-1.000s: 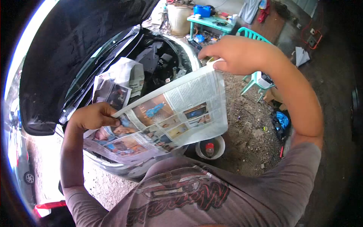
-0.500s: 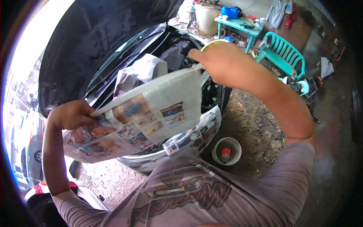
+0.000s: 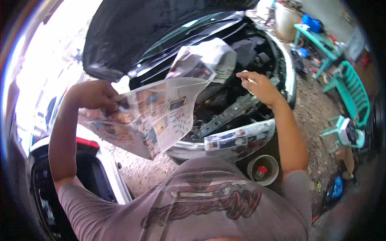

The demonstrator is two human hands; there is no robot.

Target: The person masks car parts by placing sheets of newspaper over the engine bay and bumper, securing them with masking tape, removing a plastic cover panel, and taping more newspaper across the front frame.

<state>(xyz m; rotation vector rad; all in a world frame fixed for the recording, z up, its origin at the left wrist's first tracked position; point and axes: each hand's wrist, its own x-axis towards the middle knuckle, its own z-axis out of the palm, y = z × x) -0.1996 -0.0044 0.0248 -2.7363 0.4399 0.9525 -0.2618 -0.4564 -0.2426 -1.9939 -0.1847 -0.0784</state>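
Half a second ago both hands had this newspaper sheet [image 3: 161, 106] stretched between them, but now only the left hand [image 3: 94, 96] has it, fingers clenched on its upper corner, while the far end has come loose and droops in front of the open engine bay [image 3: 225, 104]. The right hand [image 3: 259, 88] has moved away from the sheet and is over the bay, fingers curled round a small pale item [image 3: 251, 82] I can't make out, with the crumpled newspaper [image 3: 219, 58] just beside it, below the raised hood [image 3: 140, 32].
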